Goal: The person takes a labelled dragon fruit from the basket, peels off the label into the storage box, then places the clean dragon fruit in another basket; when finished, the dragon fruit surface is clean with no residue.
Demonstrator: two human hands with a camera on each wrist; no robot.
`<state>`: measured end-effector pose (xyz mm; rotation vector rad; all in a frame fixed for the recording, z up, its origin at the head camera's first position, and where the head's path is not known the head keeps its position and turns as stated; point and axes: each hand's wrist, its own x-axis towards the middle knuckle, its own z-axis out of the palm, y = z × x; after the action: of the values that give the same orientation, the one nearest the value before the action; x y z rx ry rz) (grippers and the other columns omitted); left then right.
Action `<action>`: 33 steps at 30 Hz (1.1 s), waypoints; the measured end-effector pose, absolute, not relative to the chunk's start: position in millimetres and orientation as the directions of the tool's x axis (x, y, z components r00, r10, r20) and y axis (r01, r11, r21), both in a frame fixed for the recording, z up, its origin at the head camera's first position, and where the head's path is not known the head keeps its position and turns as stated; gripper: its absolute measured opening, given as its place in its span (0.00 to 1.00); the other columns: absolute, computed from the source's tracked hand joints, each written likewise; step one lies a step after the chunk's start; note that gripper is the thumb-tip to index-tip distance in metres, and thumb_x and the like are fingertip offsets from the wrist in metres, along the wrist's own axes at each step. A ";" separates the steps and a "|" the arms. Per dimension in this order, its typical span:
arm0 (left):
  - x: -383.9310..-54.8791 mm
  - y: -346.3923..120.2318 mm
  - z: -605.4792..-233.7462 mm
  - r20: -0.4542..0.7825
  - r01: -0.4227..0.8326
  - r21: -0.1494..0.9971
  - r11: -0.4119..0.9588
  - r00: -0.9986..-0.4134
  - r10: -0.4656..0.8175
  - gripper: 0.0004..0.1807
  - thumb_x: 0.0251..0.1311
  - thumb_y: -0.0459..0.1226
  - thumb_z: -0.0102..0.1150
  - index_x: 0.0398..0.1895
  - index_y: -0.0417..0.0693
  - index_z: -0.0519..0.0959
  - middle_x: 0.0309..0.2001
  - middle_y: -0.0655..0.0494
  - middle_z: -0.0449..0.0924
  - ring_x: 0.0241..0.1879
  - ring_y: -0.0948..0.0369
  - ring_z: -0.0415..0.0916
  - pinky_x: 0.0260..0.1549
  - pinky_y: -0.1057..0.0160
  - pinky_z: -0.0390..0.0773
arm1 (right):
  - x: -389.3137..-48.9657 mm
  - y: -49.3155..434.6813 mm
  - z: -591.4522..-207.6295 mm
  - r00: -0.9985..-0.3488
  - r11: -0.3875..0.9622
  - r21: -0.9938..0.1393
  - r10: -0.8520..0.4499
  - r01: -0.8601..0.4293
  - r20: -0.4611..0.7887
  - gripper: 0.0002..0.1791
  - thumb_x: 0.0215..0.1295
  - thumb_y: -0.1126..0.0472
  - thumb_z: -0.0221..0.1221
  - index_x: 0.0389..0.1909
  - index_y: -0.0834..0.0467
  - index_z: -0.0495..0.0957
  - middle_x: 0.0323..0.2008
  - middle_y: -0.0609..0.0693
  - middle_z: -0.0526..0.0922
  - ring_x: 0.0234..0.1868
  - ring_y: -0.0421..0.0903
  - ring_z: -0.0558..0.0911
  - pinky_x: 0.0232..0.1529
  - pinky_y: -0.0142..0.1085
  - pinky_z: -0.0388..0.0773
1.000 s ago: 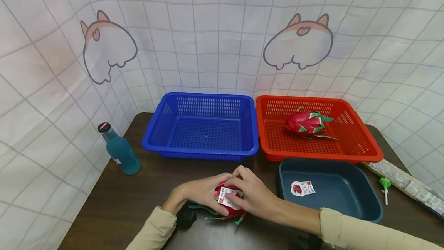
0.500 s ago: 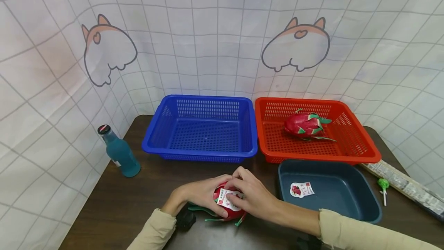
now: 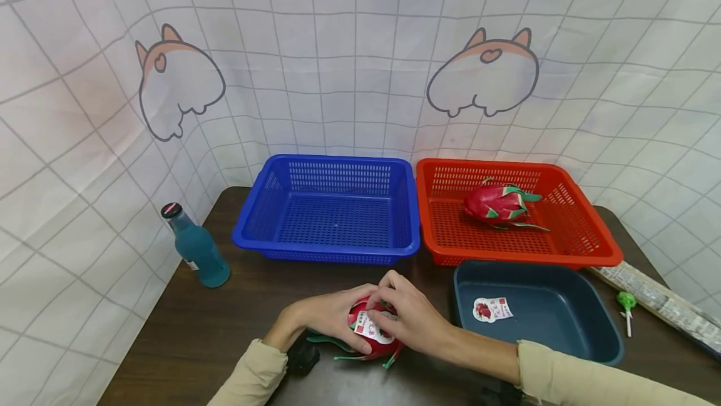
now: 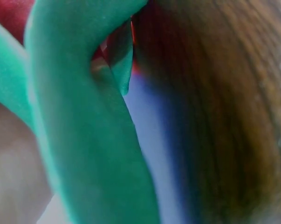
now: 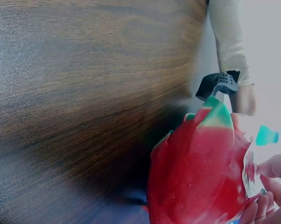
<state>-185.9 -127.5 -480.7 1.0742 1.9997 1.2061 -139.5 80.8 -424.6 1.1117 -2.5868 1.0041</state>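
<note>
A red dragon fruit with green leafy tips lies on the table between both hands. My left hand grips it from the left, fingers over its far side and thumb along the near side. Near the top of the fruit is a white printed sticker. At its upper edge my right hand has bent fingers, with the thumb on the sticker. The right wrist view shows the dragon fruit from the side, the sticker edge-on by the fingertips. Green leaves fill much of the left wrist view.
A blue basket stands behind the hands. Beside it, a red basket holds another dragon fruit. In front is a dark blue tray with a sticker. A teal bottle is left; a green lollipop is right.
My right thumb has slid up toward the sticker's upper edge, so more of its printed face shows. The left hand and the dragon fruit hold their place.
</note>
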 end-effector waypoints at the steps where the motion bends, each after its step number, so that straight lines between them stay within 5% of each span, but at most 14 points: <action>1: -185.8 -127.6 -480.6 -0.055 0.348 0.898 0.269 -0.518 0.854 0.40 0.50 0.44 0.74 0.64 0.61 0.61 0.57 0.61 0.71 0.51 0.69 0.74 0.50 0.68 0.79 | -139.3 80.6 -424.7 -0.717 0.501 -0.527 -0.585 -0.687 0.379 0.04 0.58 0.62 0.66 0.30 0.50 0.81 0.32 0.44 0.71 0.35 0.34 0.67 0.34 0.23 0.66; 8: -185.9 -127.9 -481.2 -0.048 0.359 0.894 0.269 -0.519 0.854 0.39 0.49 0.44 0.74 0.63 0.61 0.62 0.56 0.61 0.72 0.51 0.69 0.74 0.50 0.68 0.79 | -138.7 78.9 -424.6 -0.723 0.506 -0.531 -0.583 -0.680 0.371 0.06 0.58 0.63 0.66 0.28 0.48 0.79 0.31 0.43 0.70 0.36 0.35 0.68 0.35 0.24 0.67; 20: -186.4 -126.7 -481.1 -0.029 0.408 0.872 0.271 -0.510 0.860 0.37 0.50 0.47 0.73 0.60 0.62 0.63 0.54 0.63 0.71 0.52 0.69 0.72 0.52 0.69 0.77 | -131.9 79.0 -427.1 -0.635 0.526 -0.357 -0.651 -0.772 0.415 0.08 0.60 0.62 0.63 0.30 0.50 0.72 0.34 0.42 0.71 0.39 0.36 0.67 0.35 0.23 0.70; 33: -184.9 -128.2 -480.0 -0.043 0.365 0.892 0.267 -0.519 0.854 0.41 0.49 0.45 0.74 0.64 0.63 0.61 0.57 0.62 0.71 0.53 0.69 0.73 0.53 0.68 0.77 | -130.6 84.3 -424.2 -0.654 0.451 -0.494 -0.645 -0.743 0.395 0.04 0.66 0.62 0.58 0.35 0.54 0.71 0.30 0.43 0.73 0.36 0.35 0.68 0.35 0.23 0.70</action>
<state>-184.9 -128.2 -480.0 1.0963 2.0118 1.2053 -130.6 84.3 -424.2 1.2268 -2.5456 0.9820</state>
